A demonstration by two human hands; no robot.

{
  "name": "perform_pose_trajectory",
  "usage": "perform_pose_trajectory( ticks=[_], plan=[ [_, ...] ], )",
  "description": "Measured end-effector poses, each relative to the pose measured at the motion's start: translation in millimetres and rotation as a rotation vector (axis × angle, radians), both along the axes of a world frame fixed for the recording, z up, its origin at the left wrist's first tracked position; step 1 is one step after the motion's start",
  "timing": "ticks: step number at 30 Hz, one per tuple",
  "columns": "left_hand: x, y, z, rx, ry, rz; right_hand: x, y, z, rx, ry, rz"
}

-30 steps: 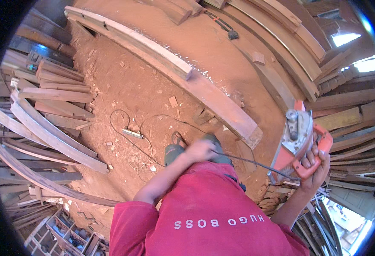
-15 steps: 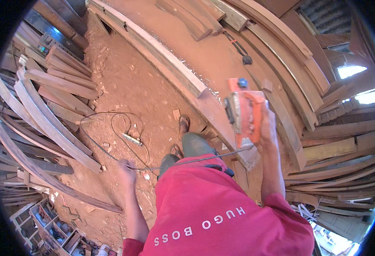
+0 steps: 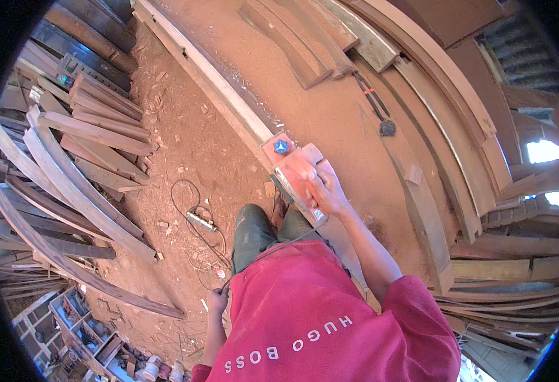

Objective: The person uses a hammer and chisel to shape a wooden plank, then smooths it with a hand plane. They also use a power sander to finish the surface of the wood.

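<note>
My right hand (image 3: 331,196) is closed around the handle of an orange-red electric hand planer (image 3: 290,175) with a blue knob at its front. The planer rests along the near end of a long, pale-edged wooden beam (image 3: 235,99), which runs away to the far left. From the planer's rear, a dark power cord (image 3: 273,252) passes across my waist. My left hand (image 3: 217,300) grips that cord low on the left side, beside my shirt. Its fingers are curled and partly small in view.
A pale extension socket (image 3: 201,221) lies on the shaving-strewn ground amid looped cable. Curved timbers (image 3: 88,184) are stacked on the left, and more boards (image 3: 445,95) on the right. A red-handled tool (image 3: 373,102) lies beyond the beam. Bottom left stands a divided wooden box (image 3: 79,328).
My right hand has brought the planer leftward and down onto the beam. My left hand, still holding the cord, has dropped closer to my body.
</note>
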State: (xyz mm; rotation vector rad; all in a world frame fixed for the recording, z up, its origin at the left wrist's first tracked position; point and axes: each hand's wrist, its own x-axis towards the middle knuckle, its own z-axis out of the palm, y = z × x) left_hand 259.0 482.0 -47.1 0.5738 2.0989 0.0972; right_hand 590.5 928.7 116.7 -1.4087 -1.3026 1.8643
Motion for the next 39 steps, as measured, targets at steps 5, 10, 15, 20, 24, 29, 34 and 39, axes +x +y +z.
perform_pose_trajectory(
  ticks=[5,10,15,20,24,29,34,39],
  plan=[
    [0.6,27.7,10.0,0.050,-0.001,0.058,16.1,3.5,-16.3,0.025,-0.061,0.046],
    [-15.9,46.8,-13.7,0.049,-0.038,0.121,14.1,15.8,-17.9,0.023,-0.041,0.098],
    [-51.1,80.0,-9.9,-0.023,-0.006,0.074,-32.9,67.5,-16.6,0.056,-0.088,0.119],
    [-81.7,103.7,-12.8,0.000,-0.059,0.173,-100.9,140.9,-26.4,0.198,-0.167,0.197],
    [-98.5,129.7,-12.8,0.025,-0.064,0.250,-165.8,202.3,-25.8,0.233,-0.130,0.180],
    [-107.0,195.3,15.4,0.021,-0.049,0.250,-247.3,277.4,-22.9,0.252,-0.107,0.168],
    [-111.7,241.5,22.4,0.100,-0.030,0.324,-328.8,355.4,-33.5,0.367,-0.165,0.158],
    [-112.7,296.3,41.3,0.293,-0.058,0.371,-407.6,432.4,-43.9,0.642,-0.120,0.080]
  ],
)
